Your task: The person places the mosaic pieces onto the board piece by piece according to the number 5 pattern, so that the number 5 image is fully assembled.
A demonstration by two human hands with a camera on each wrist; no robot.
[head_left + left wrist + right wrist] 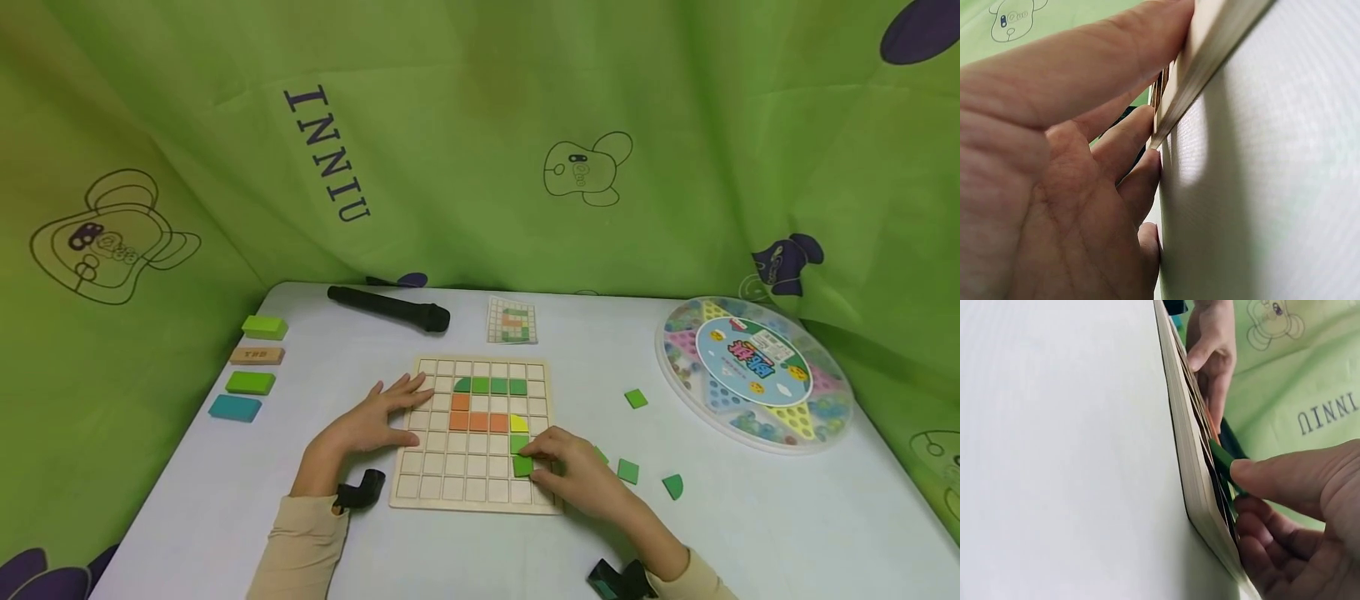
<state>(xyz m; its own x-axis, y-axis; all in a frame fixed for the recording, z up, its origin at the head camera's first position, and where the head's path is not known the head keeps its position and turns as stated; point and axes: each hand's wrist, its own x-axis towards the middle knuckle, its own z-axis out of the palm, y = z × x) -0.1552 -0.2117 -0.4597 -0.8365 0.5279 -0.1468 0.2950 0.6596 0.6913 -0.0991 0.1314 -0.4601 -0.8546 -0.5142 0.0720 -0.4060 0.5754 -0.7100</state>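
A wooden grid board (455, 487) lies on the white table, and a row of green tiles (490, 386) runs across its upper part. Below them sit several orange tiles (478, 422), a yellow tile (519, 424) and a green tile at the right. My right hand (581, 475) pinches a green square tile (522, 467) between thumb and fingers, over the board's lower right cells. That green tile stands tilted in the right wrist view. With fingers spread, my left hand (367, 423) rests at the board's left edge; in the left wrist view its fingertips touch the rim.
Loose green tiles (628, 472) lie right of the board, one partly behind my right hand. A small pattern card (512, 321) and a black microphone (390, 308) lie beyond it. Coloured blocks (251, 383) line the left edge; a round Chinese checkers case (753, 362) is at the right.
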